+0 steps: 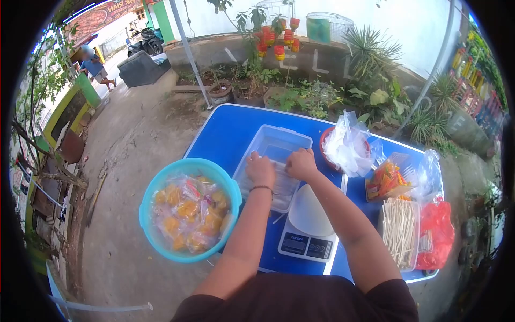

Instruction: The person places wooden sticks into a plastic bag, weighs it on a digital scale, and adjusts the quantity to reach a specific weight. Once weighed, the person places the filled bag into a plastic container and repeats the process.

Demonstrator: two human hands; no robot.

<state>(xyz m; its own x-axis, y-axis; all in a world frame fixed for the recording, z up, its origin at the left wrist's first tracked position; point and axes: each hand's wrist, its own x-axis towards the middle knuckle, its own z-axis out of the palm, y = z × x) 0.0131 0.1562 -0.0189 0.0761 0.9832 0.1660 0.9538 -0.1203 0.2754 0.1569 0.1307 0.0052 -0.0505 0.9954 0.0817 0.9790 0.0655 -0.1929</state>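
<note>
Right hand [301, 164] hides part of the tray [278, 138] — scale's [309, 214] button markings [318, 248] unreadable.

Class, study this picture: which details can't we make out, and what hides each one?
All in the head view:
What, if anything, the left hand and right hand hold at the clear box: the hands themselves hide it.
Any reading on the scale: too small and dark.
The bottom of the turquoise basin: filled bags cover it.
The inside of the red bowl: heaped clear plastic covers it.
</note>
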